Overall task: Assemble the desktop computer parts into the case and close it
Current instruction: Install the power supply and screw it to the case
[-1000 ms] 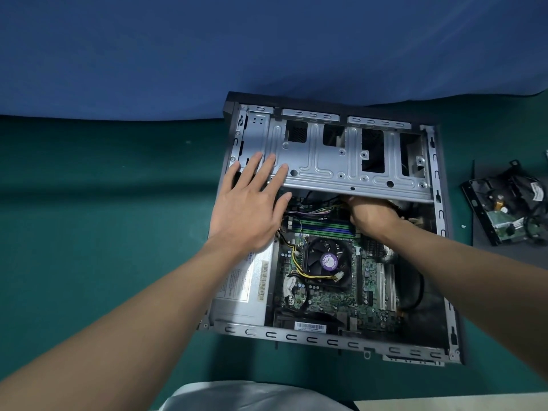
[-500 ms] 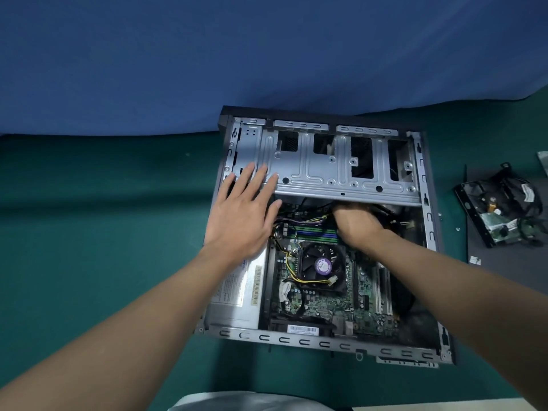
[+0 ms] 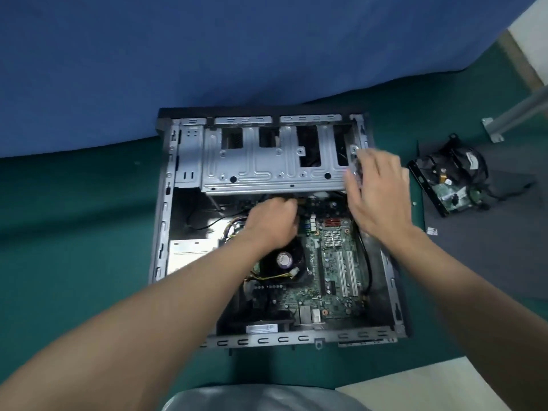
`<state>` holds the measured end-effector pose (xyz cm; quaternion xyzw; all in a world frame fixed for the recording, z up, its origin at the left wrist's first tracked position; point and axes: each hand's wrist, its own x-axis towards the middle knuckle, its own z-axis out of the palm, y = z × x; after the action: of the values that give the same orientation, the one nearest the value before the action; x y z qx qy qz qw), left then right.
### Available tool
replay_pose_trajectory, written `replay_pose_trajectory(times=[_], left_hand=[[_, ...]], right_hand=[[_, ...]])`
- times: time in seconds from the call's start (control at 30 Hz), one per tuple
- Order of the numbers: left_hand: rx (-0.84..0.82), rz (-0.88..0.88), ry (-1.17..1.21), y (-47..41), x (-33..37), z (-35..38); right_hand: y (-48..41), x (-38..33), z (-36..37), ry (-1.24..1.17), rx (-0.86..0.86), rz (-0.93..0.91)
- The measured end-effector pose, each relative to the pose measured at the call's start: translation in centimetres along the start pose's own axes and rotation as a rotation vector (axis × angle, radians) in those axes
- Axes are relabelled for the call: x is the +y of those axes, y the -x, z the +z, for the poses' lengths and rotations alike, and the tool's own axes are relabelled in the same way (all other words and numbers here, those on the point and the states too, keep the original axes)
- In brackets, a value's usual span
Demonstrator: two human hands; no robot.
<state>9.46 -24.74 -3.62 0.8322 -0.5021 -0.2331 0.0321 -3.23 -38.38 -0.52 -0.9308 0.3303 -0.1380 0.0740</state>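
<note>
– Left hand [image 3: 271, 222], centre-left: what is its state?
– Fingers curled, knuckles up, tucked below the near edge of the drive cage [image 3: 267, 161] among the cables. The fingertips are hidden, so whether they grip anything cannot be told. The hand works inside the case [image 3: 161, 232], which lies on its side, open face up, in the middle of the view.

– What lies to either side of it?
– Power supply [image 3: 189, 253] against the left wall. Motherboard [image 3: 332, 271] with CPU fan [image 3: 284, 259] seated on the case floor. Right hand [image 3: 378, 200] lies over the cage's right end, fingers apart and fairly straight but blurred, so a hold cannot be confirmed.

– How far along is the assembly?
– Judged partly done: supply, board, fan and cage are in place. A loose drive assembly [image 3: 447, 179] with trailing leads lies outside the case, well to the right, on a dark grey sheet [image 3: 504, 232]. It appears still to be fitted, along with some cabling. No side cover is on the case, so closing remains.

– Surface and room?
– Green cloth [image 3: 74, 232] under the case, blue backdrop [image 3: 207, 54] behind it. A metal post [image 3: 516, 114] stands at far right, and a pale surface [image 3: 430, 387] shows at the lower right.
</note>
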Motion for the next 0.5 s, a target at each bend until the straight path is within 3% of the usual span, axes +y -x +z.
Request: replay_pose_trajectory(times=[0.2, 0.43, 0.5], left_hand=[[-0.257, -0.121, 0.122, -4.9, -1.0, 1.5], [-0.194, -0.089, 0.486, -7.9, -1.7, 2.7], [-0.192, -0.082, 0.427, -7.9, -1.9, 3.1]], right_hand=[[-1.1, 0.6, 1.1, -0.104, -0.202, 0.377], [-1.4, 0.7, 1.4, -0.153, -0.239, 0.372], [-1.5, 0.8, 1.4, -0.165, -0.246, 0.382]])
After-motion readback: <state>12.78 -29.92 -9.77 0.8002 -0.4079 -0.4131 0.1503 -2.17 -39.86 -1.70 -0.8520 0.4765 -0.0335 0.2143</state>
